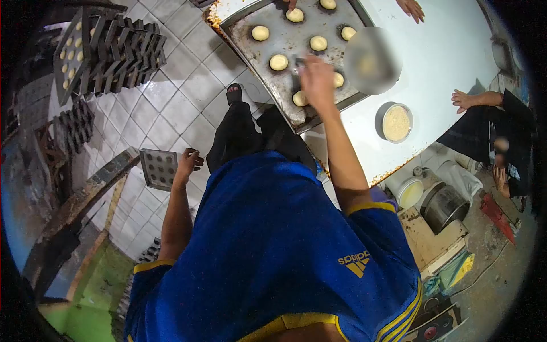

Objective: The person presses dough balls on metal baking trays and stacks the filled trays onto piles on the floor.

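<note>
My right hand (pixel 317 82) is over the near part of a worn metal baking tray (pixel 259 62), its fingers closed and blurred by motion. A small dark, shiny tip (pixel 299 61) shows at those fingers; its kind is unclear. Pale round dough balls sit spaced out on the tray, among them one dough ball (pixel 278 62) left of my hand and another dough ball (pixel 300 98) partly hidden beneath it. My left hand (pixel 190 163) hangs at my side, open with fingers apart. Close by it is a smaller tray (pixel 159 169) with round dark spots; I see no grip on it.
On the white table (pixel 424 74) are a blurred round shape (pixel 373 60) and a bowl of pale crumbs (pixel 397 123). Co-workers' hands show at the far tray edge and right side. Stacked trays (pixel 122 48) stand left; a pot (pixel 444 206) and bucket (pixel 409 192) are lower right.
</note>
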